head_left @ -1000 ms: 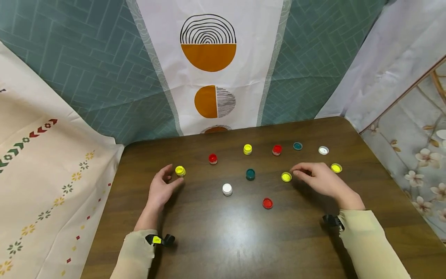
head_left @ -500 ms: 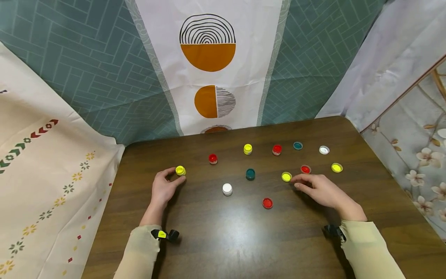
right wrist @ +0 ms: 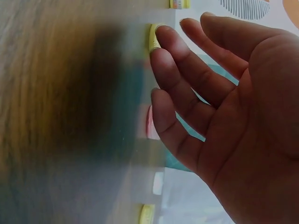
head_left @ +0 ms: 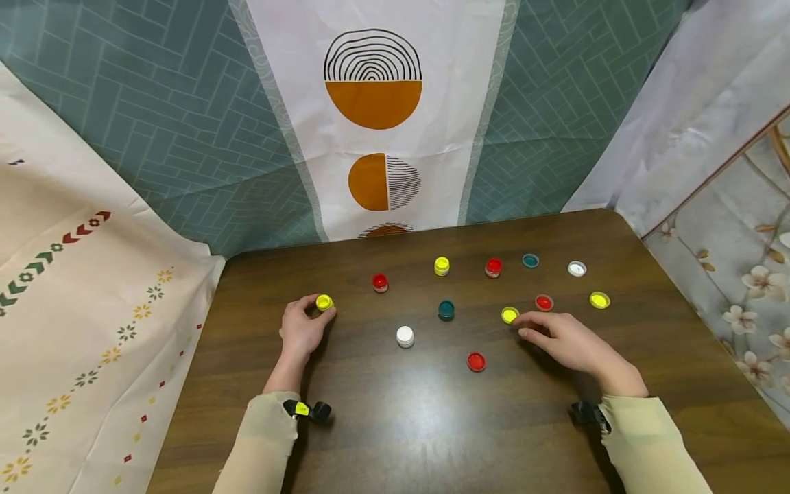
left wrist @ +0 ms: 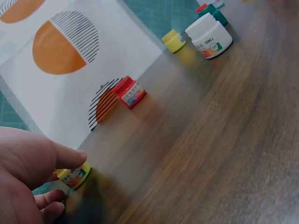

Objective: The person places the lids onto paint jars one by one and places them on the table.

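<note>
On the left of the table, my left hand (head_left: 302, 332) pinches a small yellow paint jar (head_left: 324, 302) between thumb and fingers. In the left wrist view, the same yellow jar (left wrist: 74, 175) stands on the wood, partly covered by the hand. My right hand (head_left: 564, 342) hovers low over the table with loosely bent fingers, its fingertips at the edge of a yellow lid (head_left: 509, 315). The right wrist view shows the thumb well apart from the fingers and the yellow lid (right wrist: 153, 38) behind the fingertips. Just beyond the hand lies a red lid (head_left: 544, 302).
Across the table stand a red jar (head_left: 380, 283), a yellow jar (head_left: 441, 266), another red jar (head_left: 493, 267), a teal jar (head_left: 446, 310) and a white jar (head_left: 404, 336). Other lids are teal (head_left: 530, 261), white (head_left: 577, 268), yellow (head_left: 599, 300) and red (head_left: 476, 361).
My left hand has moved right and closed round the yellow jar. The right hand has come slightly nearer the body, uncovering the red lid behind it. The view has shifted slightly.
</note>
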The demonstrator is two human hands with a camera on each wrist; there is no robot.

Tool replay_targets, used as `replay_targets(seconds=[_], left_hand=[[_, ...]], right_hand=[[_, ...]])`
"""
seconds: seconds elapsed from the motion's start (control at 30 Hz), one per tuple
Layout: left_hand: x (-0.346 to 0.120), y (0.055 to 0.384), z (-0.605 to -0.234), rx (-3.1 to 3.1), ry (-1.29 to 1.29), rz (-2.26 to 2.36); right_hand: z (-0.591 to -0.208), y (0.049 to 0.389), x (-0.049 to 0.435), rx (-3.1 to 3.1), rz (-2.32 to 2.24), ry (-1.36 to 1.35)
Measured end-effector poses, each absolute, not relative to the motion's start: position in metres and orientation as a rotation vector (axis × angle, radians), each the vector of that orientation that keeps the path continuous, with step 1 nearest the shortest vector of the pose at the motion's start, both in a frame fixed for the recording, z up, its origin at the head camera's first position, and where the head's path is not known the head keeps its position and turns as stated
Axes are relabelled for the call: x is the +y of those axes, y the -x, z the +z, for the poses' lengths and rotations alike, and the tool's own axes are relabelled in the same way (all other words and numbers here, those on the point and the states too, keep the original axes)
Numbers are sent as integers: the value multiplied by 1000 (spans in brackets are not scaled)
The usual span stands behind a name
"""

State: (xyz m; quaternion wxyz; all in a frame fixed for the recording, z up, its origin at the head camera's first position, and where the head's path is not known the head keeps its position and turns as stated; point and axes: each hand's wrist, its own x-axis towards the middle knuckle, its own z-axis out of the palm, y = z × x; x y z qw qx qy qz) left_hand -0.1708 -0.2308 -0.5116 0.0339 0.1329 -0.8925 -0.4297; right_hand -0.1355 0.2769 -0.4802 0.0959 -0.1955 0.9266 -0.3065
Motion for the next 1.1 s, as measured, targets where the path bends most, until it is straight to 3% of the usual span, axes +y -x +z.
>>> replay_targets(seconds=[0.47, 0.83, 1.1], left_hand=[[-232, 164, -516, -2600, -450, -1492], [-213, 134, -507, -2333, 42, -1757], [-193, 122, -504, -2203, 198, -1956]], right_hand=[[-476, 137, 267, 2731, -922, 594], [-469, 139, 247, 2965, -828, 429], [-478, 140, 231, 3028, -651, 465]])
